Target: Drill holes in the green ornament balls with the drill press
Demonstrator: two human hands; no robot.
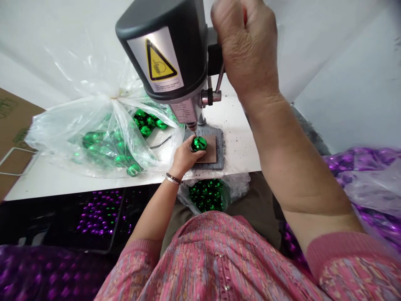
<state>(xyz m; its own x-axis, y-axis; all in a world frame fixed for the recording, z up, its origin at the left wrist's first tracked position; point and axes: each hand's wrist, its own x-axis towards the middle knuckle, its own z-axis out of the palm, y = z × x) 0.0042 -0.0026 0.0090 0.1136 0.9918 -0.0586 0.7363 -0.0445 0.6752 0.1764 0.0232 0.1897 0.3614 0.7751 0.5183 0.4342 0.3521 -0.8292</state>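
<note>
My left hand [185,155] grips a shiny green faceted ball [199,144] between thumb and fingers. The ball rests on a brown board [211,152] upon the grey base [220,140] of a small drill press [169,50]. Right above the ball is the tip of the drill bit [195,133]; whether it has entered the ball I cannot tell. Up at the right of the machine, my right hand [247,37] is closed in a fist by the feed lever [220,79]. The part inside the fist is hidden.
A clear plastic bag [62,125] of green balls lies on the white table [239,144] to the left. Another bag of green pieces [205,194] sits at my lap. Purple balls in bags [372,161] are at right; a cardboard box [15,125] stands far left.
</note>
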